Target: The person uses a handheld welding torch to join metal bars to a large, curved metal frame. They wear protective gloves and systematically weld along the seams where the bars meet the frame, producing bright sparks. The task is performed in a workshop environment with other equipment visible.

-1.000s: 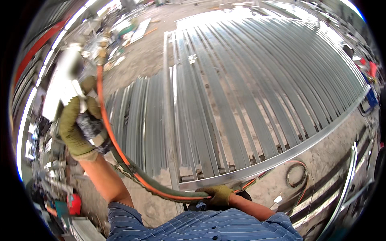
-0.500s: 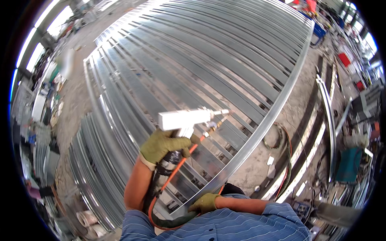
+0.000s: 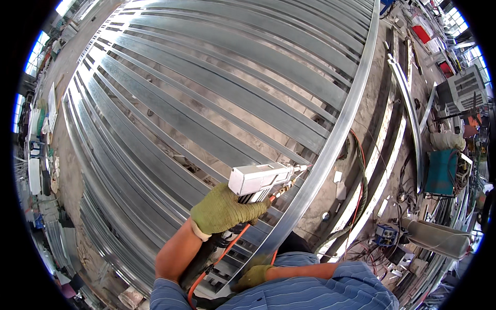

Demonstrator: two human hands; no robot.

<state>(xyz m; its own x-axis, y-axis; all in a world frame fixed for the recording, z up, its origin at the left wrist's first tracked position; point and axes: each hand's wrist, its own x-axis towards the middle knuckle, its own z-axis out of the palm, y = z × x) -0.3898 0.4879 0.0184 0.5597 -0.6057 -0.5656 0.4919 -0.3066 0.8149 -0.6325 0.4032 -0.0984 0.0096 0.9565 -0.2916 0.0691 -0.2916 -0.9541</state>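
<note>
I've got the left hand (image 3: 222, 211), in its green glove, wrapped round the grip of a pale boxy gun (image 3: 261, 177), with an orange hose (image 3: 235, 243) running from near its nose down past the wrist. The gun sits above the slats, its thin nozzle pointing right, the tip just beside the inner edge of the metal rail (image 3: 318, 180); whether it touches, I can't tell from here. My right hand (image 3: 251, 277) is low, close to the body by the near corner of the frame; the sleeve and shadow hide its fingers, so I can't say whether it grips anything. Outward from there, the slats (image 3: 294, 132) run away from the rail toward the bright far side, wide ones and narrow ones with open gaps between. I'd judge the laying-out well along, since metal covers most of the frame I can see. The fixing is harder to call: the joins along the rail are too small for me to make out, so I can't count which ends are secured and which are left. Beyond the frame, a bundle of long strips (image 3: 111, 232) lies at lower left, apparently not part of it, and a teal box (image 3: 440, 174) stands off to the right.
</note>
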